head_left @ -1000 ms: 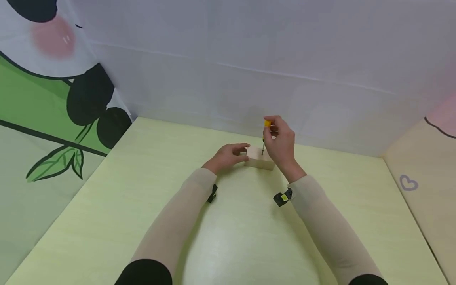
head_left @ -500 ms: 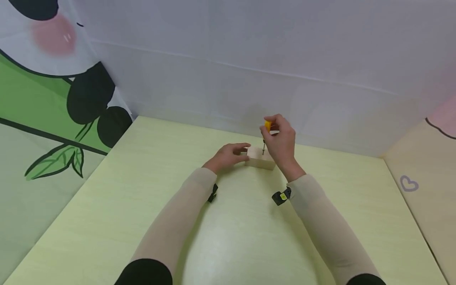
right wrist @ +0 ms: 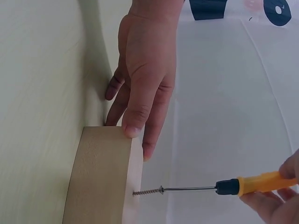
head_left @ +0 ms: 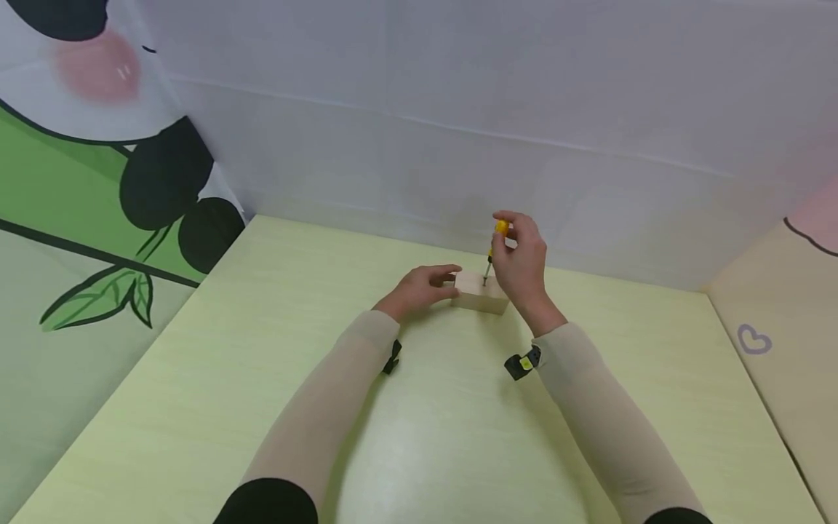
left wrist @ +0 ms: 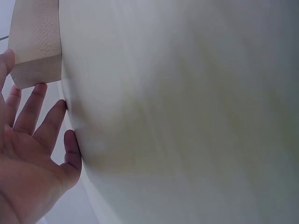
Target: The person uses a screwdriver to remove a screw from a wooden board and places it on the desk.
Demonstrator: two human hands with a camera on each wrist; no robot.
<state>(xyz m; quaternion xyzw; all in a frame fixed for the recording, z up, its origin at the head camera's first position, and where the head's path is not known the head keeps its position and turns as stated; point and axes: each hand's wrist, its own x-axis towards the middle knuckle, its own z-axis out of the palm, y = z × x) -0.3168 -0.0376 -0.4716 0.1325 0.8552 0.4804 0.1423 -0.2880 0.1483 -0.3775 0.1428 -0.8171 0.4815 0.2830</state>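
Observation:
A pale wooden block (head_left: 479,300) lies on the table near its back edge. My left hand (head_left: 419,288) steadies the block's left end, thumb at the near side and index finger at the far side. The other fingers are spread by the end face, as the left wrist view shows. My right hand (head_left: 522,263) grips the yellow handle of a screwdriver (right wrist: 254,183). Its thin shaft meets the head of a screw (right wrist: 148,192) that stands in the block's top, with much of its thread showing. The screwdriver leans a little to the right in the head view.
The pale yellow table (head_left: 419,422) runs back to a white cloth wall (head_left: 419,131) just behind the block. A printed cartoon panel (head_left: 72,189) stands on the left, and a beige panel (head_left: 785,313) with a purple heart on the right.
My right hand has shifted slightly right, and the screwdriver's handle now tilts further right. The left hand and block stay in place.

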